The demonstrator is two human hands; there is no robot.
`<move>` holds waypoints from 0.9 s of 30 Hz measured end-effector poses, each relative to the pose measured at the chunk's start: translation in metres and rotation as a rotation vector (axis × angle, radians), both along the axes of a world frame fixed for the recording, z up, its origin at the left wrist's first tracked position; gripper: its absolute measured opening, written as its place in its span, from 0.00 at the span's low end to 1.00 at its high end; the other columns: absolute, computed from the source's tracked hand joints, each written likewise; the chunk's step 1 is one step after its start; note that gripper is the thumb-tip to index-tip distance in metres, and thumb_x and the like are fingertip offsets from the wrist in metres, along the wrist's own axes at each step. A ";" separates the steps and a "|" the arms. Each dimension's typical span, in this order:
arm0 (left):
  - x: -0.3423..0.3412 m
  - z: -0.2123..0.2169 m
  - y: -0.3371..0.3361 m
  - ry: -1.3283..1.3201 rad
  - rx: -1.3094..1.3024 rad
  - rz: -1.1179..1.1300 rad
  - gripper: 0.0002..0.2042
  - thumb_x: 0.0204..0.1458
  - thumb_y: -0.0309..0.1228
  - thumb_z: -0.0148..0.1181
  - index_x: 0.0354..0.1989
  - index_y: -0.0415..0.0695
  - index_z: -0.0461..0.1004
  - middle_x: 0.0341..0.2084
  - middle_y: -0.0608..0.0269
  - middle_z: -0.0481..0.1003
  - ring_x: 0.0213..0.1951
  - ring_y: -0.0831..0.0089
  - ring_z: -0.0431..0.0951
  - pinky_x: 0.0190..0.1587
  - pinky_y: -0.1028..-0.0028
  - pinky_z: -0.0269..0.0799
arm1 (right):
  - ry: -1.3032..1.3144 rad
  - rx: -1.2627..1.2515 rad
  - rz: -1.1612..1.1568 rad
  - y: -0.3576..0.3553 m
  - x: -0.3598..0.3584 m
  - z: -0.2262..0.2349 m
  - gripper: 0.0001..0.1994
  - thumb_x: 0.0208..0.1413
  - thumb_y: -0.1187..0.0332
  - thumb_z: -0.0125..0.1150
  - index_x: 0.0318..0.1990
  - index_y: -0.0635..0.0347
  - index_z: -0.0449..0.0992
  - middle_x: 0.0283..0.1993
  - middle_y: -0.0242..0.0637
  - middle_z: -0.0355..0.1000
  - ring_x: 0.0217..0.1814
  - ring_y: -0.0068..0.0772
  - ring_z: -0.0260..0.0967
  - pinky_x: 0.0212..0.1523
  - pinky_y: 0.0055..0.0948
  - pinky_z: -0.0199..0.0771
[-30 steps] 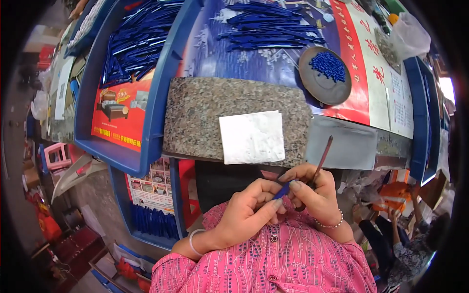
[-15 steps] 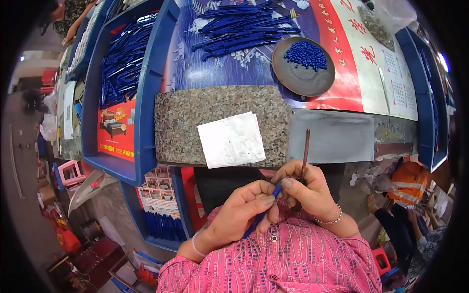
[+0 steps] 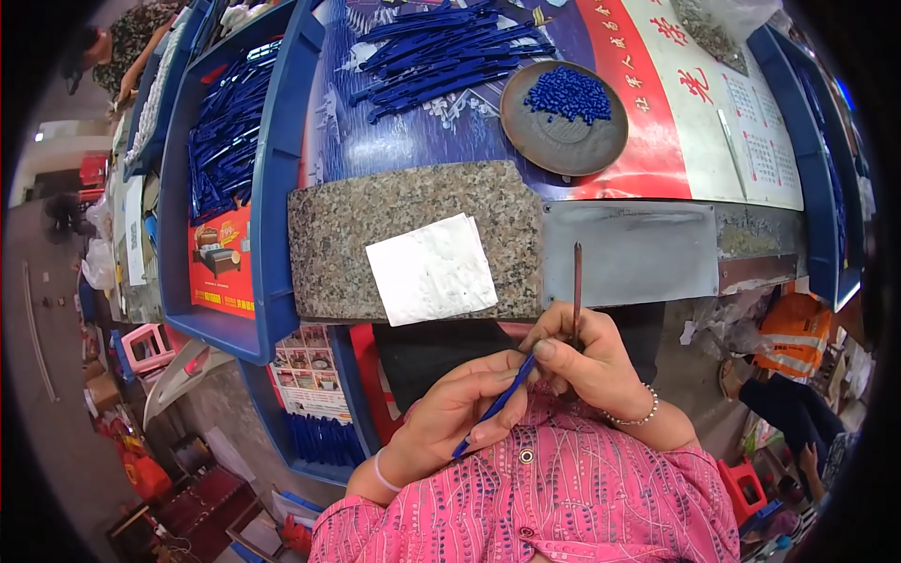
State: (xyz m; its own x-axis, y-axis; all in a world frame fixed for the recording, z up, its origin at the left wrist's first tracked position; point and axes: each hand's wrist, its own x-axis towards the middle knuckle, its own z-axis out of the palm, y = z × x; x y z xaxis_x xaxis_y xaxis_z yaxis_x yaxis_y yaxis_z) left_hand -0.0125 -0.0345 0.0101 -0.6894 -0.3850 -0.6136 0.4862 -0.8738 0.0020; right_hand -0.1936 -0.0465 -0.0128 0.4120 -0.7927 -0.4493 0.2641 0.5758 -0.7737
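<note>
My left hand [image 3: 466,402] is closed around a slim, dark blue plastic strip [image 3: 495,405], held slantwise in front of my shirt. Its lower end sticks out below the left fingers. At its upper end, the thumb of my right hand [image 3: 587,361] meets it, close to the left fingertips. My right hand is also closed on a thin rust-brown rod [image 3: 577,272] that points away from me; the rod's lower end is hidden in that hand. Just beyond both hands, a folded white paper or cloth [image 3: 432,269] lies on a speckled stone slab [image 3: 328,230].
A round dish [image 3: 572,155] of small blue pieces stands beyond the slab, beside a pile of long blue strips [image 3: 441,56]. Blue trays [image 3: 277,188] flank the worktop, and a lower tray [image 3: 361,375] holds more strips. A grey plate [image 3: 638,253] sits at the table edge.
The blue strip has turned in my fingers and shows a narrower side. The brown rod stands straighter. The whole view has shifted slightly; both hands stay together.
</note>
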 end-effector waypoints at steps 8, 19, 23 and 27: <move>-0.007 0.007 -0.002 -0.054 0.012 -0.002 0.08 0.59 0.28 0.40 0.40 0.37 0.64 0.14 0.60 0.65 0.08 0.82 0.57 0.09 0.85 0.54 | -0.023 -0.006 -0.015 0.000 -0.004 -0.002 0.12 0.55 0.64 0.56 0.34 0.66 0.69 0.21 0.32 0.68 0.15 0.14 0.59 0.16 0.13 0.57; -0.019 0.017 -0.016 -0.080 -0.061 -0.073 0.09 0.59 0.30 0.40 0.42 0.39 0.62 0.15 0.60 0.66 0.08 0.81 0.59 0.10 0.85 0.54 | -0.105 -0.055 -0.073 -0.004 -0.013 -0.001 0.10 0.57 0.64 0.54 0.32 0.63 0.68 0.22 0.27 0.65 0.17 0.10 0.56 0.16 0.12 0.54; -0.024 0.019 -0.018 -0.130 -0.156 -0.103 0.10 0.58 0.32 0.44 0.43 0.40 0.62 0.16 0.61 0.66 0.10 0.81 0.60 0.13 0.84 0.56 | -0.079 -0.074 -0.073 -0.007 -0.018 0.002 0.09 0.57 0.65 0.54 0.33 0.63 0.68 0.23 0.27 0.67 0.18 0.10 0.57 0.17 0.12 0.55; -0.030 0.018 -0.016 -0.213 -0.304 -0.148 0.11 0.56 0.34 0.47 0.42 0.40 0.63 0.17 0.61 0.67 0.12 0.80 0.62 0.16 0.84 0.59 | -0.130 -0.085 -0.088 -0.012 -0.021 0.004 0.09 0.57 0.66 0.54 0.33 0.63 0.69 0.24 0.28 0.68 0.20 0.10 0.59 0.18 0.13 0.56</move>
